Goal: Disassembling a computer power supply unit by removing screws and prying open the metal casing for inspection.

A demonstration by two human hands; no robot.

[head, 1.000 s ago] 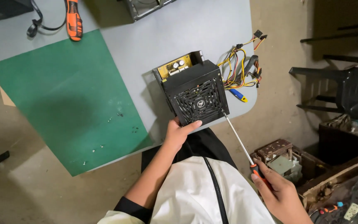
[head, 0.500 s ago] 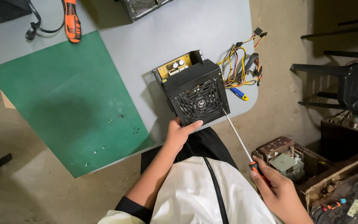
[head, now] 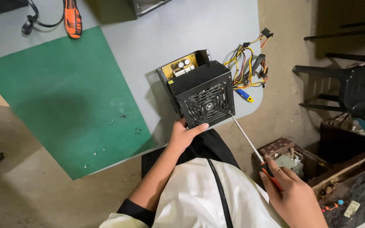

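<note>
A black metal power supply box [head: 201, 90] with a fan grille stands at the near edge of the grey table [head: 165, 38], its cover lifted to show a yellow circuit board [head: 180, 67]. My left hand [head: 183, 135] grips the box's lower front corner. My right hand [head: 290, 194] holds a long screwdriver [head: 246, 136] by its red handle. The screwdriver's tip touches the box's lower right corner. A bundle of coloured cables [head: 250, 63] trails from the box to the right.
A green mat [head: 60, 97] covers the table's left side, with several small screws [head: 123, 116] on it. An orange-handled tool [head: 72, 19] and a black cable lie at the back. Black chairs [head: 351, 88] and crates of old parts [head: 343, 177] stand at right.
The view has shifted slightly. My right hand and the screwdriver have moved a little; the left hand stays on the box.
</note>
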